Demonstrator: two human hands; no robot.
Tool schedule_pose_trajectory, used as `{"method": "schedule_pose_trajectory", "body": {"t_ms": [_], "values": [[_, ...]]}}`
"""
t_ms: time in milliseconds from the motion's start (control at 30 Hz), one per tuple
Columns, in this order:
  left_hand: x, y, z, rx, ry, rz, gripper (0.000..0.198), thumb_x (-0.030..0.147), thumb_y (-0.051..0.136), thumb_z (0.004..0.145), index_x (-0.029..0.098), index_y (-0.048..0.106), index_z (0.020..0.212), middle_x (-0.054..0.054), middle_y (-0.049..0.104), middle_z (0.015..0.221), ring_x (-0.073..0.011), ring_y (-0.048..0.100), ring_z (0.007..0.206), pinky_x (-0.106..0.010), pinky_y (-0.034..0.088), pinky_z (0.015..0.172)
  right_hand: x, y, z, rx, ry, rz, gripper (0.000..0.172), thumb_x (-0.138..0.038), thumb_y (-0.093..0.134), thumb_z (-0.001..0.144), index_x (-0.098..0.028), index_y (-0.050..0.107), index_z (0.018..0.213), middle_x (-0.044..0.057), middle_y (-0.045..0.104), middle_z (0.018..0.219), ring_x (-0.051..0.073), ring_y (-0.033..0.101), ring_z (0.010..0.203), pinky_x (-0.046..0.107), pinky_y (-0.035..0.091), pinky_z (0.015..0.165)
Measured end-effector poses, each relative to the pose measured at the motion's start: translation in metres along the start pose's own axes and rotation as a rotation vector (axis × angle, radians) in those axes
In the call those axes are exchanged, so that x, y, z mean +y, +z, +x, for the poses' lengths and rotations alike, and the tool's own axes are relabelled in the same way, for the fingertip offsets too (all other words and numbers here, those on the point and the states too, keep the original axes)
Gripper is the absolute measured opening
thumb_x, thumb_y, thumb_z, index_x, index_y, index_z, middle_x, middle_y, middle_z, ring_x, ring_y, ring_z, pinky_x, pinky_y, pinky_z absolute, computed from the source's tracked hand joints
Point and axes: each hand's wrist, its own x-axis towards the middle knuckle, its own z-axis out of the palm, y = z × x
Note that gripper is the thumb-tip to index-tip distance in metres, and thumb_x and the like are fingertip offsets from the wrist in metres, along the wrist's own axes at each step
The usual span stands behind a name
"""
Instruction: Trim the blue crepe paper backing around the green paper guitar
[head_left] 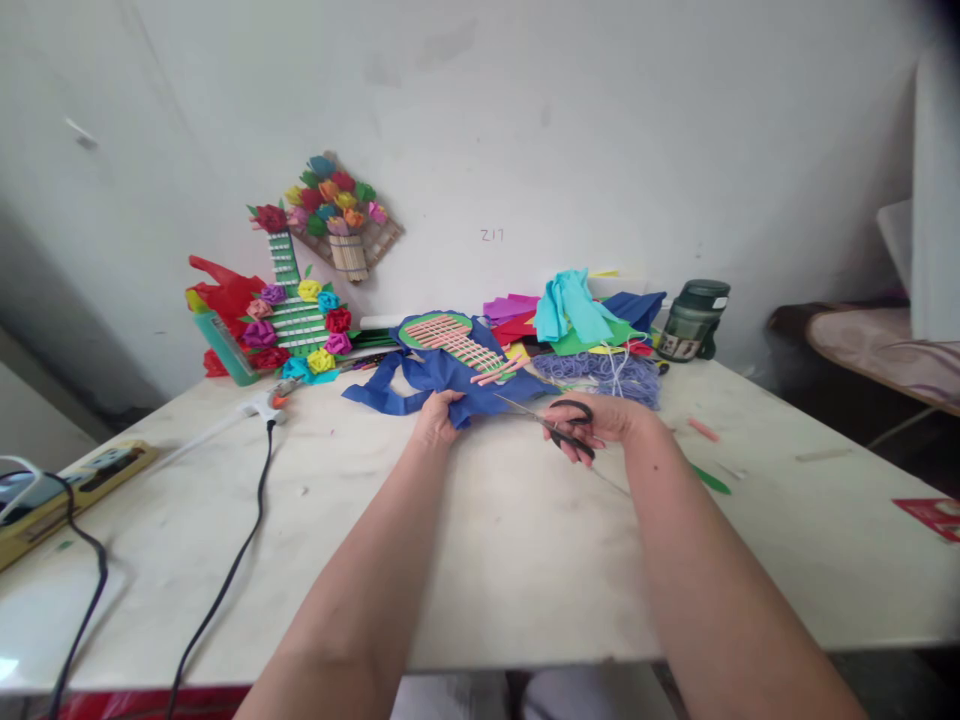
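My left hand (439,415) is closed on the near edge of a crumpled sheet of blue crepe paper (390,385), thumb on top. In my right hand (600,418) is a pair of scissors (574,425) with black handles, my fingers through the loops. Their blades point left and lie close to the blue paper's right part; I cannot tell whether they touch it. Just behind the paper lies a green piece woven with pink strips (439,332), with several loose pink strips (495,372) at its right end.
At the back right sit coloured paper sheets (574,310), purple yarn (600,375) and a dark bottle (694,320). Paper-flower crafts (300,325), a green glue bottle (225,345) and a white glue gun (262,405) stand left. A black cord (255,540) runs past the power strip (97,480).
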Motion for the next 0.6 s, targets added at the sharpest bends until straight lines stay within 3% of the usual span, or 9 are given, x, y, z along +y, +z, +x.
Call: {"method": "schedule_pose_trajectory", "body": {"t_ms": [200, 333, 500, 600], "values": [[0.001, 0.000, 0.000, 0.060, 0.026, -0.012, 0.047, -0.009, 0.045, 0.064, 0.007, 0.057, 0.107, -0.006, 0.067, 0.066, -0.0174, 0.062, 0.047, -0.028, 0.055, 0.047, 0.001, -0.004, -0.006, 0.014, 0.000, 0.004, 0.044, -0.054, 0.059, 0.072, -0.011, 0.057, 0.078, 0.006, 0.063, 0.048, 0.012, 0.051, 0.029, 0.019, 0.036, 0.027], [0.000, -0.001, 0.002, 0.054, 0.015, -0.009, 0.045, -0.009, 0.046, 0.064, 0.007, 0.057, 0.104, -0.006, 0.066, 0.064, -0.0184, 0.062, 0.046, -0.027, 0.053, 0.043, 0.003, 0.001, 0.006, 0.055, -0.009, 0.018, 0.045, -0.055, 0.062, 0.070, -0.012, 0.056, 0.077, 0.004, 0.062, 0.047, 0.012, 0.052, 0.031, 0.019, 0.038, 0.029], [-0.001, -0.002, 0.005, 0.063, 0.005, -0.004, 0.044, -0.007, 0.047, 0.064, 0.006, 0.056, 0.104, -0.006, 0.066, 0.064, -0.0186, 0.062, 0.044, -0.026, 0.052, 0.040, 0.007, 0.007, 0.022, 0.137, -0.008, 0.021, 0.045, -0.057, 0.061, 0.073, -0.012, 0.055, 0.077, 0.005, 0.062, 0.049, 0.011, 0.054, 0.033, 0.016, 0.031, 0.026], [-0.002, -0.001, 0.004, 0.055, 0.008, 0.001, 0.046, -0.007, 0.046, 0.063, 0.007, 0.056, 0.105, -0.005, 0.066, 0.063, -0.0177, 0.062, 0.045, -0.026, 0.053, 0.043, 0.007, 0.009, 0.026, 0.156, -0.015, 0.049, 0.043, -0.055, 0.060, 0.075, -0.012, 0.056, 0.079, 0.005, 0.062, 0.051, 0.011, 0.056, 0.035, 0.017, 0.036, 0.029]]}}
